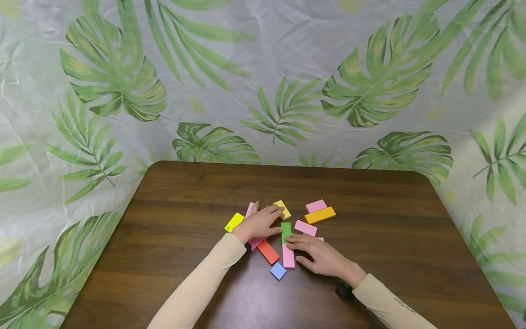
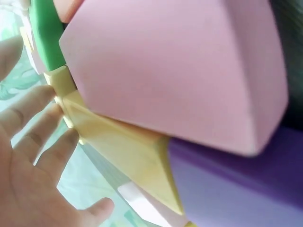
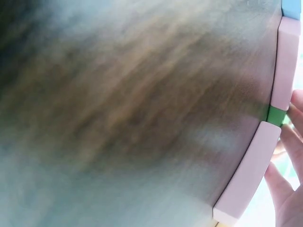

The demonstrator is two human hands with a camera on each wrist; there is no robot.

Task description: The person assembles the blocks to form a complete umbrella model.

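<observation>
My left hand (image 1: 260,224) reaches over the blocks with fingers spread, its fingertips at a pale yellow block (image 1: 282,209). In the left wrist view those fingertips touch pale yellow blocks (image 2: 125,146), beside a large pink block (image 2: 165,61) and a purple one (image 2: 227,182). A green block (image 1: 286,230) and a pink block (image 1: 289,257) lie end to end between the hands. My right hand (image 1: 322,257) has its extended fingertips where these two meet. In the right wrist view, the right hand's fingers (image 3: 292,144) show at the edge beside the green block (image 3: 276,116).
Around the left forearm lie a bright yellow block (image 1: 234,222), a red block (image 1: 268,252), a magenta block (image 1: 257,242) and a small blue block (image 1: 278,271). Right of centre are an orange block (image 1: 320,215) and several pink ones (image 1: 306,228). All lie on a dark wooden table (image 1: 185,196).
</observation>
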